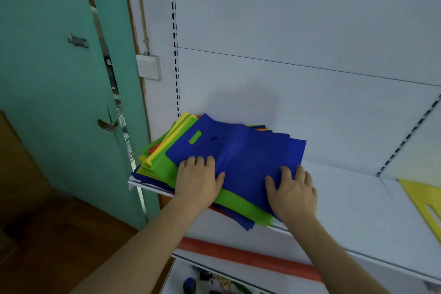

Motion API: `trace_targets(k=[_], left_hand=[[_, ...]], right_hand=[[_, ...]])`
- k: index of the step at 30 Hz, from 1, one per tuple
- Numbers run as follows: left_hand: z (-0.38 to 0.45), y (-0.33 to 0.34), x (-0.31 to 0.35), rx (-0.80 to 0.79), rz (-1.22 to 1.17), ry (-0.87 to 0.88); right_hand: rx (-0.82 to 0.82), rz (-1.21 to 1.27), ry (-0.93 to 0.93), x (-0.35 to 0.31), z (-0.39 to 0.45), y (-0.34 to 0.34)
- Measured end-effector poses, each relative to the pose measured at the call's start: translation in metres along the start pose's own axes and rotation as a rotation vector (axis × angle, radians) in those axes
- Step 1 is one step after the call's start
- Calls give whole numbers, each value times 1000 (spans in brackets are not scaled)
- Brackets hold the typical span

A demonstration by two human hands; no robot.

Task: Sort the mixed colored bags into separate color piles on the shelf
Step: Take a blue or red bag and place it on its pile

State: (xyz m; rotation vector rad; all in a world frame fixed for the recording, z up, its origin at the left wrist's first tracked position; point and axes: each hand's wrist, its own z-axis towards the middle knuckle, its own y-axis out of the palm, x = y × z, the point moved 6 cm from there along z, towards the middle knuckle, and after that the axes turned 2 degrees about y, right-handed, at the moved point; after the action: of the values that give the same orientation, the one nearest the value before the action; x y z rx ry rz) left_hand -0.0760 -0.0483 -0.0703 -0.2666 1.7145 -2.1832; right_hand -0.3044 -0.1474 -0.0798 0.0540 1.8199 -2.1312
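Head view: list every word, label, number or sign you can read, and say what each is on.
No text can be read.
Blue bag: plain, no print shows.
Green bag and yellow bag: plain.
Wall switch: blank.
Shelf and its red edge strip: no label shows.
Items on the lower shelf: colourful print, too blurred to read.

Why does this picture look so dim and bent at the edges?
Head view: soft, dim light, with a faint shadow on the back panel above the blue bag; the wide lens curves the shelf edge; the yellow bag at right is blurred and cut off.
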Motion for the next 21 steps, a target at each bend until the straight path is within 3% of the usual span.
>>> trace_targets(k=[3,5,8,11,21], left_hand=[[2,-6,-2,89,-42,5],[6,-4,-11,41,-30,-40],[10,2,-25,-110,-23,-124],[11,5,-25,-152,29,-113],[13,0,-5,-7,-145,-54]], right_hand=[[-83,257,149,17,6,3],[-56,393,138,17,11,-1],[48,457,63,5,13,-13],[63,487,41,-2,19,-17],[-9,567,138,17,30,-7]])
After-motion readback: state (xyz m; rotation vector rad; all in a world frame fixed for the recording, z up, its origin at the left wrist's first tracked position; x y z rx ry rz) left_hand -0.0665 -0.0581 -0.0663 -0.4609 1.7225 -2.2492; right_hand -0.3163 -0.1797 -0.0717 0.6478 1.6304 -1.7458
